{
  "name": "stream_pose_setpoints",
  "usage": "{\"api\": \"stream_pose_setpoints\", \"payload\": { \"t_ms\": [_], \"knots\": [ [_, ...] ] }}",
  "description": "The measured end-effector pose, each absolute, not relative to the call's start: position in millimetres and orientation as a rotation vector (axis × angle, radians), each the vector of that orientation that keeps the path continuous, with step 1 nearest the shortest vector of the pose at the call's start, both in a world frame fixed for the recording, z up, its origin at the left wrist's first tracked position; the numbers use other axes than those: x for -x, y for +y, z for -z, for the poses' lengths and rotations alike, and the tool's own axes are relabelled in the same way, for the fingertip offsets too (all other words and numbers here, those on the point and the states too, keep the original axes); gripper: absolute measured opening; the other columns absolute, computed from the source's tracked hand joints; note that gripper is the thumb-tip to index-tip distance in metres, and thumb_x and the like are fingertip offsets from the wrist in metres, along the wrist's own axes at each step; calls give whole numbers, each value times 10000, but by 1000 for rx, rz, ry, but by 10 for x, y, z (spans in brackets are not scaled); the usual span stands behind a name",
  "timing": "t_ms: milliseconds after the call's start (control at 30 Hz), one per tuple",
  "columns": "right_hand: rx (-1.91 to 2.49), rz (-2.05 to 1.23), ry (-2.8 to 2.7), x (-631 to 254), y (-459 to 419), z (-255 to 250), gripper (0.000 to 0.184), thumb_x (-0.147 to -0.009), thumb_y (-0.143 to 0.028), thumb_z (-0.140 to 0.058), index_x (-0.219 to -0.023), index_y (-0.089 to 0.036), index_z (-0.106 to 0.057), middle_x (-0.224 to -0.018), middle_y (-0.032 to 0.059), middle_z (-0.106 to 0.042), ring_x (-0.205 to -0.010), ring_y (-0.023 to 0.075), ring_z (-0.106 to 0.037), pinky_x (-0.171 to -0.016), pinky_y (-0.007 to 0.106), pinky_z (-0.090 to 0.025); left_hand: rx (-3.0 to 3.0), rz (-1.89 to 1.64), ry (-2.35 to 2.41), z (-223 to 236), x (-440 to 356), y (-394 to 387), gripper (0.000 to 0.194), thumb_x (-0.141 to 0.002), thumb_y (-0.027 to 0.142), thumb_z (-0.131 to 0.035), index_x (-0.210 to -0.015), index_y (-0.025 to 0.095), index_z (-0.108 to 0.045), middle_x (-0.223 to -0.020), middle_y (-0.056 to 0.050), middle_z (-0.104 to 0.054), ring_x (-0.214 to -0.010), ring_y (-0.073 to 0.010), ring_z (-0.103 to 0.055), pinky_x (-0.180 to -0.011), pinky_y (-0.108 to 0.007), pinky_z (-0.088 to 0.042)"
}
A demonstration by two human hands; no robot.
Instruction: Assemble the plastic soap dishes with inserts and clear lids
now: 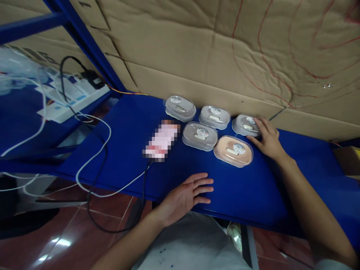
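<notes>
Several small oval plastic cases lie on a blue shelf (253, 191) along a cardboard wall. Most are grey, such as the far left case (180, 107), the middle one (215, 116) and the nearer one (200, 135). A peach case (233, 150) lies closest to me. My right hand (267, 140) rests with fingers stretched out on the right side of the rightmost grey case (246, 125), touching it. My left hand (187, 195) lies flat and open on the shelf's front edge, holding nothing.
A phone (161, 140) lies left of the cases with a black cable running off the shelf's edge. White cables and a power strip (75, 99) sit on a lower blue shelf at the left. A blue frame post (84, 41) slants up. Red tiled floor lies below.
</notes>
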State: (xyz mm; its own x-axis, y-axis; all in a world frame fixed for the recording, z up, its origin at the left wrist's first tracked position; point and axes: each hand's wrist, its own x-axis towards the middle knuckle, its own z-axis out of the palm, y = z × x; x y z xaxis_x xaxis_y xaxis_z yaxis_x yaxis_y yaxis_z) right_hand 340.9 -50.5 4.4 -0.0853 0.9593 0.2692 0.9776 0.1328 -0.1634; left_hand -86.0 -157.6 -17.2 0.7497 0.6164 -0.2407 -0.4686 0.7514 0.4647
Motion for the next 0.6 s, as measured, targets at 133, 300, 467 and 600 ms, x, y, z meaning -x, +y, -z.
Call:
{"api": "stream_pose_setpoints", "payload": {
  "t_ms": [133, 300, 467, 600],
  "knots": [
    [1945, 196, -2004, -3463, -1044, -48, 737, -1051, -587, -598, -1675, -231, -434, -1669, 293, -459, -1540, 504, -470, -1195, 636, -408, -389, -608, 380, 181, 860, -1581, 402, -1067, 390, -616, -1422, 221, -702, -1501, -160, -642, -1323, -298, -619, -1031, -425, -522],
    [2043, 262, -1848, -3455, -2007, 2, 828, -972, -518, -747, -1702, -352, -391, -1693, 229, -443, -1511, 513, -502, -1205, 637, -459, -393, -638, 394, 211, 854, -1587, 364, -1079, 375, -590, -1382, 220, -720, -1451, -155, -661, -1291, -295, -634, -1013, -425, -527],
    [1997, 182, -1888, -2950, -2765, 41, 819, -985, -494, -716, -1711, -417, -345, -1682, 157, -406, -1467, 529, -493, -1133, 794, -474, -535, -728, 482, 172, 849, -1691, 358, -1088, 423, -585, -1367, 246, -724, -1464, -155, -640, -1340, -345, -598, -1016, -474, -551],
    [1899, 108, -2071, -2308, -2895, 28, 877, -980, -468, -729, -1730, -440, -275, -1566, 176, -485, -1383, 512, -544, -1054, 764, -524, -1198, -866, 640, 131, 887, -1839, 551, -1008, 328, -743, -1537, 404, -608, -1690, -90, -453, -1550, -385, -421, -1254, -591, -389]
  ]
}}
